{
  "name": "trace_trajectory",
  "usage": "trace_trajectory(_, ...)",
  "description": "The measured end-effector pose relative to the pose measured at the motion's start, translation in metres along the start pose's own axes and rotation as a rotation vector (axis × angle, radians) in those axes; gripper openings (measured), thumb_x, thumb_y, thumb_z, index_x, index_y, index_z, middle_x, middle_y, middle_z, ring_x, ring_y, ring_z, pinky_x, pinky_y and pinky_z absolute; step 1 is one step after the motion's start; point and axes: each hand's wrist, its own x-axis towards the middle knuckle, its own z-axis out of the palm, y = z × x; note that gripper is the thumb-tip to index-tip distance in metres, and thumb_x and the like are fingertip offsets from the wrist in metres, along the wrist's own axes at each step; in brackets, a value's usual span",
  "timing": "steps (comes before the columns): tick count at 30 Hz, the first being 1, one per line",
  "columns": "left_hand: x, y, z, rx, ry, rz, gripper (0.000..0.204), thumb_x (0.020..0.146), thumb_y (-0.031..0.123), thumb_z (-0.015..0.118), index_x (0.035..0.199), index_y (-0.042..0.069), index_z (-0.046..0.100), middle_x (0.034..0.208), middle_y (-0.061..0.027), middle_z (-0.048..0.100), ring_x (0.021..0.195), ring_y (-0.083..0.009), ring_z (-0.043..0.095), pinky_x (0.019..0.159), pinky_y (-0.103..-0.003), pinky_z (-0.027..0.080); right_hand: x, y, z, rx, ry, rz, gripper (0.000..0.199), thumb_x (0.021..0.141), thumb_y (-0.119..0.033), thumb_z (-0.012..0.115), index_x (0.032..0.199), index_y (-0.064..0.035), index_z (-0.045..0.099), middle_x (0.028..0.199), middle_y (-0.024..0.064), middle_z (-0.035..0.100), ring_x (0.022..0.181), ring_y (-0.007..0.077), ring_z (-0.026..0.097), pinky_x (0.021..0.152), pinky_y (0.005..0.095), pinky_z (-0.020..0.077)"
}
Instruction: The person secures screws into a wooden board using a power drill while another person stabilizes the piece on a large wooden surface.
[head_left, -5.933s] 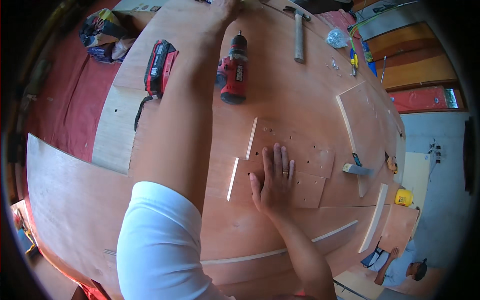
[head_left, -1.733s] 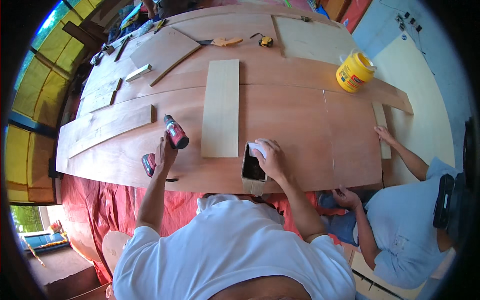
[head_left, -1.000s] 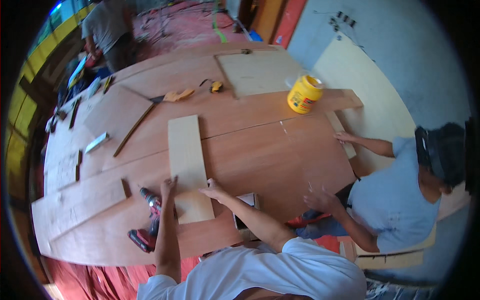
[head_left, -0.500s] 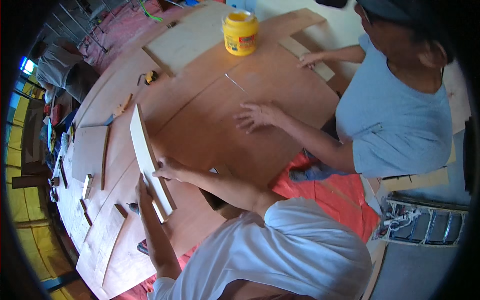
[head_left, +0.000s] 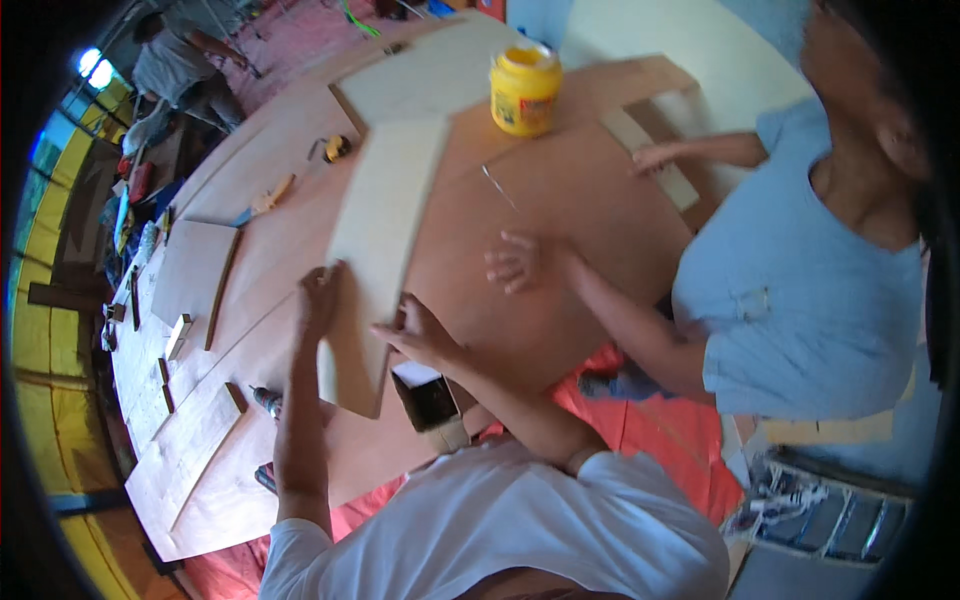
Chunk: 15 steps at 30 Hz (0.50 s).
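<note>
A long pale plywood board [head_left: 385, 225] lies lengthwise over the big brown plywood sheet [head_left: 560, 230]. My left hand [head_left: 320, 292] grips its left edge near the close end. On the opposite edge, my right hand [head_left: 422, 335] holds the board with fingers curled over it. A small open box with a dark inside [head_left: 428, 397] sits just below my right hand at the sheet's near edge.
A co-worker in a light blue shirt [head_left: 800, 280] sits at the right, one hand [head_left: 515, 262] spread flat on the sheet, the other [head_left: 655, 155] on a wood strip. A yellow jar [head_left: 525, 88] stands at the far side. A drill [head_left: 266, 401], wood offcuts and hand tools lie left.
The view has swung round. The board, standing on its edge half a second ago, now lies flatter and farther right in my two hands. The co-worker's near hand stays flat on the sheet.
</note>
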Motion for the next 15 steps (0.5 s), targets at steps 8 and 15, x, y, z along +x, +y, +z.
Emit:
trace_trajectory(8, -0.005, 0.076, 0.024, -0.001, -0.211, 0.093, 0.036, 0.089, 0.035, 0.057, 0.096, 0.0, 0.063, 0.084, -0.0122, 0.066, 0.079, -0.0165, 0.059, 0.072, -0.038, 0.048, -0.041, -0.016, -0.066, 0.388, 0.095, 0.112, 0.038, 0.086, -0.016, 0.064, 0.118, -0.0072, 0.045, 0.106, 0.0049, 0.056, 0.097, 0.0161, 0.058, 0.078, 0.0338, 0.0549)
trace_trajectory(15, -0.044, 0.037, -0.002, -0.308, -0.252, 0.038, 0.049, 0.089, 0.043, 0.057, 0.108, -0.002, 0.063, 0.091, -0.0105, 0.066, 0.084, -0.017, 0.061, 0.076, -0.034, 0.049, -0.049, -0.01, -0.09, 0.428, 0.226, -0.059, 0.037, 0.085, -0.014, 0.065, 0.117, -0.0071, 0.046, 0.112, 0.0039, 0.053, 0.103, 0.0169, 0.053, 0.084, 0.0361, 0.0472)
